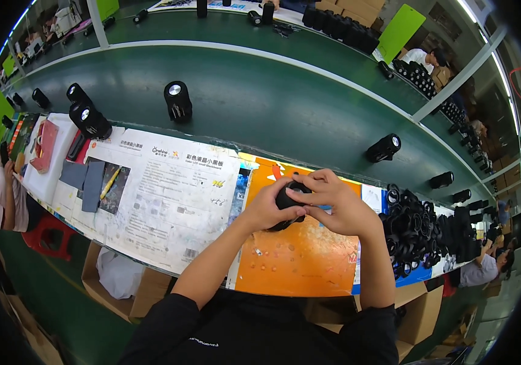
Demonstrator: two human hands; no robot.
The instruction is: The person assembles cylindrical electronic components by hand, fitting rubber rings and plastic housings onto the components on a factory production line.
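A black, rounded cylindrical device (289,196) stands between my two hands over the orange sheet (297,261). My left hand (265,208) is closed around its left side, thumb toward the front. From the right, my right hand (340,205) presses its thumb and fingers on the top and side of the same device. Its lower part is largely covered by my fingers. To the right of my right hand lies a heap of black rings (407,234).
Beyond the worktable runs a green conveyor belt (260,109) carrying a black device with a silver disc (178,103) and another black device (384,148). A white foam tray (59,155), a yellow pen (111,181) and a cardboard box (142,292) are leftward. Co-workers sit at both sides.
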